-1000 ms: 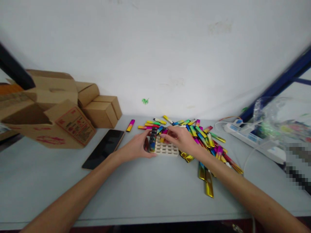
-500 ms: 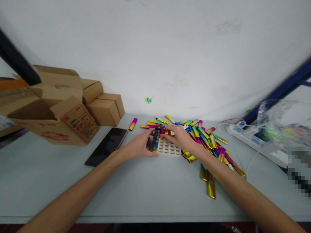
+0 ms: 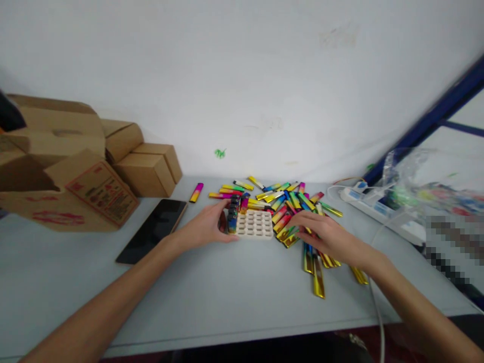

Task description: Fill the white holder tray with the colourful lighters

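A white slotted tray (image 3: 260, 227) lies on the table. A column of lighters (image 3: 233, 218) with black tops stands upright in its left end, and one more lighter (image 3: 244, 204) stands to the right of the column at the back. My left hand (image 3: 209, 222) grips the tray's left end, thumb at the front and fingers round behind the lighters. To the right, my right hand (image 3: 321, 231) is over a pile of loose, shiny multicoloured lighters (image 3: 282, 217). Its thumb and fingers are apart around the pile, and no lighter is lifted.
A black tablet or large phone (image 3: 153, 229) lies left of my left hand. Cardboard boxes (image 3: 147, 169) and an open carton (image 3: 83, 191) stand further left. A white power strip (image 3: 381, 209) with cables and a clear plastic bag (image 3: 419, 176) are at the right. A single lighter (image 3: 196, 192) lies apart.
My right hand has left the tray and moved right to the pile. One lighter now stands beside the filled column. My left hand stays on the tray; the view has shifted slightly right.
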Demonstrator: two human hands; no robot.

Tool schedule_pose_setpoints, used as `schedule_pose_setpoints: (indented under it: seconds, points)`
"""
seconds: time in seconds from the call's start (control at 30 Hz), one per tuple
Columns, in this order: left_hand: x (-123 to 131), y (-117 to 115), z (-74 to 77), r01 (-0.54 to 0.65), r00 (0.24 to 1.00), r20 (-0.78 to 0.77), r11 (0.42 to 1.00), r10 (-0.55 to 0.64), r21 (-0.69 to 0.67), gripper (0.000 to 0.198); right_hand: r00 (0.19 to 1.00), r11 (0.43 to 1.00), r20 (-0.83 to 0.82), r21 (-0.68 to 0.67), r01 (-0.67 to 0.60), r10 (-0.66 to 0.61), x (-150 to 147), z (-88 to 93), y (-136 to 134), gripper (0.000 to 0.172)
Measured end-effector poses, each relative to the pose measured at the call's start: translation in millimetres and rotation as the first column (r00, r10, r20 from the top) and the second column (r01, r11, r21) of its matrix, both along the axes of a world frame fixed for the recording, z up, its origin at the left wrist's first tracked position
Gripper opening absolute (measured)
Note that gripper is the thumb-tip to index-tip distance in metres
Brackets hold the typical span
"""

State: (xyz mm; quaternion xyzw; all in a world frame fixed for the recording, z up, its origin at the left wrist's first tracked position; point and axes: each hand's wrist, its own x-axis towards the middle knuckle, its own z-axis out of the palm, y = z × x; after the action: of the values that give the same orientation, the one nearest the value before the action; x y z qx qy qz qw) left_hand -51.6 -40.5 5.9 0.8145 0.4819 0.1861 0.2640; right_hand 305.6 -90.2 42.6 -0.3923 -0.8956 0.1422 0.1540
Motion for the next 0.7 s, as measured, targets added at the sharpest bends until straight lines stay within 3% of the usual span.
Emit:
schedule_pose_setpoints:
  seconds: [0.13,0.3,0.43,0.57,0.7]
  points:
    - [0,1,-0.2,-0.008,1.0,-0.019,1.0,0.008,0.003,0.093,0.988,0.996,0.136,-0.061,-0.061,0.069,20,-6.1,-26,0.039]
    - [0,1,0.2,-0.007,1.0,0.012,1.0,0.008,-0.03,0.105,0.953,0.991,0.278,-0.094,-0.095,0.118,16,-3.8,-30,0.041]
    - [-1,1,-0.9,-0.003,1.0,0.027,1.0,0.004,-0.027,0.101,0.932,0.987,0.325,-0.02,-0.16,0.158,2,1.2,-23,0.027]
    - [-2,2,-2.4,-0.015,0.999,0.032,1.0,0.015,0.003,0.102,0.956,0.985,0.241,0.004,-0.17,0.164,-7,5.6,-15,0.015]
    - [-2,2,-3.3,-0.019,0.999,0.04,1.0,0.018,0.022,0.096,0.994,0.995,-0.035,0.021,-0.102,0.103,-10,4.1,-3,0.019]
